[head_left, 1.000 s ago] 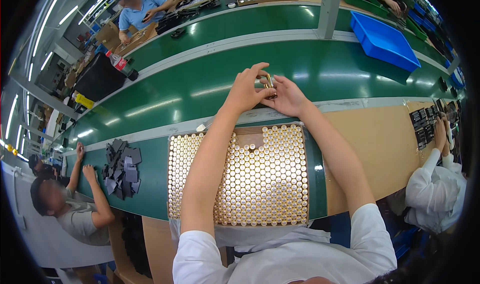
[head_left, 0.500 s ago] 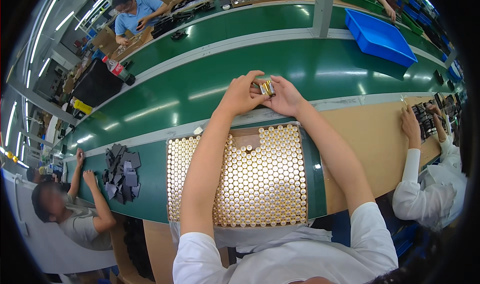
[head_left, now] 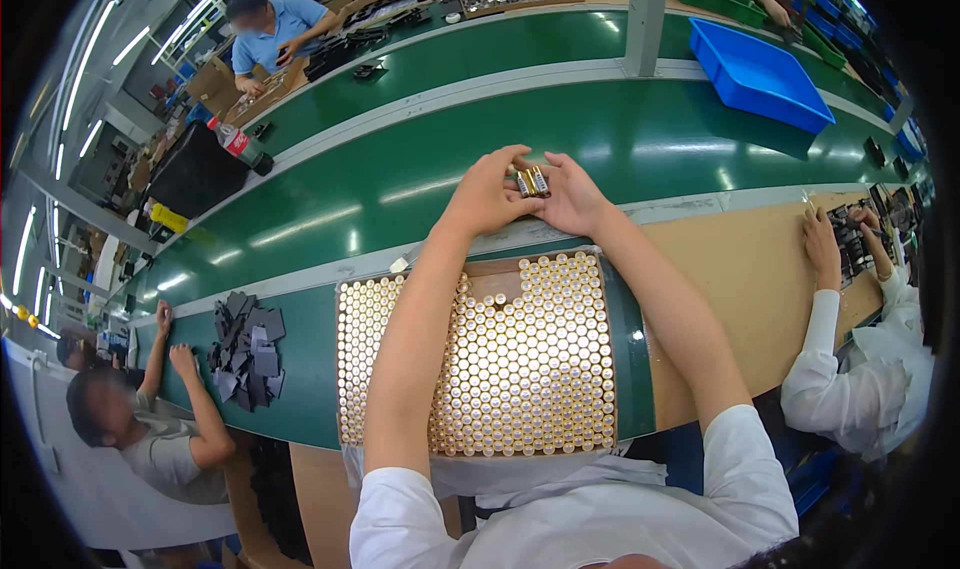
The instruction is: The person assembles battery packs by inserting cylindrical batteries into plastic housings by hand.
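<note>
Rotated since the earlier frame, short gold-and-dark cylindrical batteries [head_left: 533, 182] now present their long sides more squarely to the head camera, grouped side by side between the two hands. Left hand [head_left: 484, 199]: thumb and fingers pinch the group at its left side, the index finger arched above it. Right hand [head_left: 576, 201]: palm turned inward, thumb raised apart at the upper right; its other fingers are partly hidden by the batteries, so whether they grip cannot be told. The group is held beyond the far edge of a shallow brown cardboard tray [head_left: 494, 273], packed with upright gold-rimmed, silver-ended cylindrical cells [head_left: 520, 369] except for a gap along its far edge. Left forearm crosses over the tray. To its left lies a loose pile of flat dark-grey rectangular plates [head_left: 246, 354]; to its right, a flat brown cardboard sheet [head_left: 715, 269]. Beyond, at upper right, sits a rectangular blue plastic bin [head_left: 765, 74].
</note>
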The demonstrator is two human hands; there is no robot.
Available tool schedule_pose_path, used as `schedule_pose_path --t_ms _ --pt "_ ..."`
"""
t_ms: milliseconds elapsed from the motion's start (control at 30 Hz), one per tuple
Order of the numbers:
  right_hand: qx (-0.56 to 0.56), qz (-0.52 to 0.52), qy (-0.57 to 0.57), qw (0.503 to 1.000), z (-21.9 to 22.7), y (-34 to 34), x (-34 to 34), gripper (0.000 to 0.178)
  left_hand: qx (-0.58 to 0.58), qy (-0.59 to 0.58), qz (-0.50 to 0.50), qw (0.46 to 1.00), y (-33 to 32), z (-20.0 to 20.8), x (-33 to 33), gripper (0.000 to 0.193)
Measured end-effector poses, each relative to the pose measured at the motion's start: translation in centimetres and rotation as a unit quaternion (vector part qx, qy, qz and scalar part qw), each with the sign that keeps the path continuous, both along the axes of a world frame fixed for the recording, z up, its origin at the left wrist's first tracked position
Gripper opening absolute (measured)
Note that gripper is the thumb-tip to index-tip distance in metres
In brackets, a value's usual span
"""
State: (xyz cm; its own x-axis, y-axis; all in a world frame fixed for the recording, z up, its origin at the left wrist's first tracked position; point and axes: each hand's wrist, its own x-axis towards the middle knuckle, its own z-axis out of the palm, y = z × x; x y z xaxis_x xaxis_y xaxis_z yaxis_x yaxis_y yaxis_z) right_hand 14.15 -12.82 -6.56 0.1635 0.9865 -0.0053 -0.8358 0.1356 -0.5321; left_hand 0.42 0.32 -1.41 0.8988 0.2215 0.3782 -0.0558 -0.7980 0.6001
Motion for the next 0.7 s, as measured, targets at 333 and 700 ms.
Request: schedule_pose_path --t_ms 333,700 --pt "-0.035 -0.016 -0.02 0.999 0.0 0.2 -0.2 0.056 -0.065 -0.002 0.03 0.997 -0.3 0.9 -0.3 0.072" --pt "0.023 0.036 -0.017 0.999 -0.8 -0.1 0.8 0.061 -0.02 -0.001 0.018 1.0 0.4 -0.3 0.3 0.075"
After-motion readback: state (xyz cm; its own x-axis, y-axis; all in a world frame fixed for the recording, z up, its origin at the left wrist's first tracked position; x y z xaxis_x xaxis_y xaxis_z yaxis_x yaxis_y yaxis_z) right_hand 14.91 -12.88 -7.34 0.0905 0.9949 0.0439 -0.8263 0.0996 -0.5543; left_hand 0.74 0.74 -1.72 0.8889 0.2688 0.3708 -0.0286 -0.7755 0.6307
